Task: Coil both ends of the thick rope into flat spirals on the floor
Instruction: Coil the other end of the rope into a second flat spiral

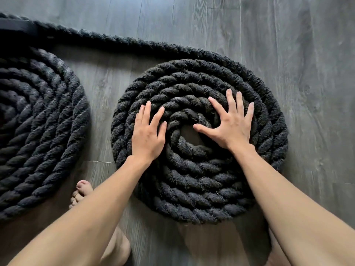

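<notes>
Over grey plank floor (288, 54), straight, spread fingers of the left hand (147, 135) and right hand (232, 127) are pressing, gripping nothing, on inner turns of the black rope spiral (192, 189); a second spiral (38, 131) is lying leftward, a bare foot (81, 191) between.

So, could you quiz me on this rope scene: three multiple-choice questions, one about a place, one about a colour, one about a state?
1. Where is the second spiral relative to the central spiral?
A) to its left
B) to its right
C) stacked on it

2. What colour is the rope?
A) white
B) black
C) red

3. How do the left hand and right hand lie?
A) clenched into fists
B) lifted clear of the rope
C) flat, fingers spread, on the coils

1 A: it lies at the left edge, with bare floor between them.
2 B: every strand is black.
3 C: both palms rest near the centre.
</notes>
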